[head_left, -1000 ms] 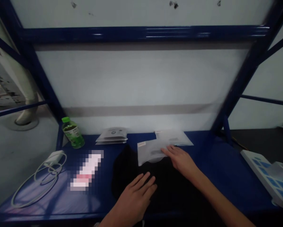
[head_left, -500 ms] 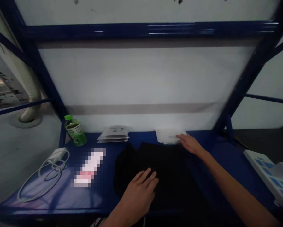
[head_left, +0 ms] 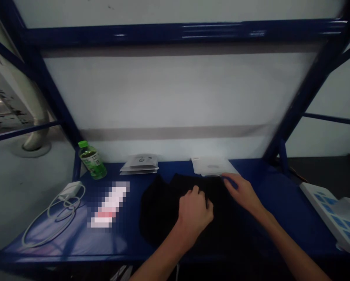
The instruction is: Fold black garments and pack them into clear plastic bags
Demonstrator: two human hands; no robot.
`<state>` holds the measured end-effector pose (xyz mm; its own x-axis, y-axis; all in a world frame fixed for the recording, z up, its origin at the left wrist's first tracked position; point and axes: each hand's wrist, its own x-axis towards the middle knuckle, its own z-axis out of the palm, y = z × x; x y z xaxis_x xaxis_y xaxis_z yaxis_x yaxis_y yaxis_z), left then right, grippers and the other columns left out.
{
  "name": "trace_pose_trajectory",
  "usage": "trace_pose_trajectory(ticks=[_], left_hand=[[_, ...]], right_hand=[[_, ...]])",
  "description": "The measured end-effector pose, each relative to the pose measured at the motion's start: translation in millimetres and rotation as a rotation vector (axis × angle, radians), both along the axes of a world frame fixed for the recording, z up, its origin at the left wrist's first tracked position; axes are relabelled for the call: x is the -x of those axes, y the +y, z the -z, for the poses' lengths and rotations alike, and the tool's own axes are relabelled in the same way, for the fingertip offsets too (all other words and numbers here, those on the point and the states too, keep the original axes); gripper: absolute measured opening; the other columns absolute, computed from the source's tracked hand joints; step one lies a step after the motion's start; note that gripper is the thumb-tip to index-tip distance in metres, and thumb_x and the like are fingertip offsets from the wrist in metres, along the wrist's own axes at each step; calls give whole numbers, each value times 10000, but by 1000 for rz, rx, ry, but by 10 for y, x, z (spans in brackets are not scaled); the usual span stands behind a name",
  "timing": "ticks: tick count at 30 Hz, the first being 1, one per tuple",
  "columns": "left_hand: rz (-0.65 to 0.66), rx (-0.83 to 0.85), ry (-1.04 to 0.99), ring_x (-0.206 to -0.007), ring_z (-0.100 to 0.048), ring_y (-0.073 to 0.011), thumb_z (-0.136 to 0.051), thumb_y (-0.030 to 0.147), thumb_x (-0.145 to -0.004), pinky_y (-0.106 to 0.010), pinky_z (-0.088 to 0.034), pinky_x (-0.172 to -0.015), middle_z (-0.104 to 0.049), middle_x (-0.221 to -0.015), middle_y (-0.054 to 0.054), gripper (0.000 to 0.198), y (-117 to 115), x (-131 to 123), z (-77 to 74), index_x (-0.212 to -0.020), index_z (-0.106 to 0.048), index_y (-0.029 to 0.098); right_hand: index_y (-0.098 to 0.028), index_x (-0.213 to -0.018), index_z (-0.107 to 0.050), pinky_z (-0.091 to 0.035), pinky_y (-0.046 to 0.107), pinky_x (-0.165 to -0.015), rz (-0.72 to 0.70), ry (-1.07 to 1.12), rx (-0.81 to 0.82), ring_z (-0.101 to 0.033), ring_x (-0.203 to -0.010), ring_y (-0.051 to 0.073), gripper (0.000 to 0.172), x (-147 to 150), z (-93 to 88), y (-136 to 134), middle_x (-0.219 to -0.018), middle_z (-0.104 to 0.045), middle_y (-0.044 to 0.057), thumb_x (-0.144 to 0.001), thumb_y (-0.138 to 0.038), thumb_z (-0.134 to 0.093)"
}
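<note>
A piece of black cloth (head_left: pixel 163 210), perhaps a folded garment, lies across the middle of the blue table; its folds are too dark to make out. My left hand (head_left: pixel 196 210) rests on top of it with fingers curled down, closed on the fabric. At the cloth's far right edge is my right hand (head_left: pixel 242 192), open, its thumb apart from the fingers. Its fingertips reach the near edge of a flat white plastic packet (head_left: pixel 211 166) that lies behind the cloth.
Another stack of white packets (head_left: pixel 140 163) lies at the back left. Further left stand a green-capped bottle (head_left: pixel 93 160) and a white charger with coiled cable (head_left: pixel 71 191). A blurred-out strip (head_left: pixel 110 205) lies nearer. A white-and-blue box (head_left: pixel 333 212) sits at right. Blue framing (head_left: pixel 180 35) spans behind.
My left hand has slid right and away from me over the cloth, its fingers curling. My right hand has drawn back from the packet's top to its near edge.
</note>
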<state>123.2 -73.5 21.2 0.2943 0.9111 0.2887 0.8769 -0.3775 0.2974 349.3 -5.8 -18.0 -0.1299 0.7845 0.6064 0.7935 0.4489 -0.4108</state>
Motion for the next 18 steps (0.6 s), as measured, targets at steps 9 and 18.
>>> trace_pose_trajectory(ticks=[9,18], left_hand=[[150,92,-362,-974,-640,-260,-482,505,-947,-381,-531,-882,-665,-1102,-118,480,70,-202,-4,-1248,-625,159],[152,76,-184,-970,-609,-272,-628,379,-853,-373,-526,-794,-618,-1025,-80,261,25,-108,219,-1046,-680,212]], right_hand=[[-227,-1093,-696,-551,419,-891,-31,89,40,-690,-990,246,325,-41,70,-124,-1075,-737,70,-933,-320,-429],[-243,-1133,-657,-553,423,-911,-95,111,-31,-674,-1021,241,286,225,63,-459,-1099,-712,73,-971,-280,-424]])
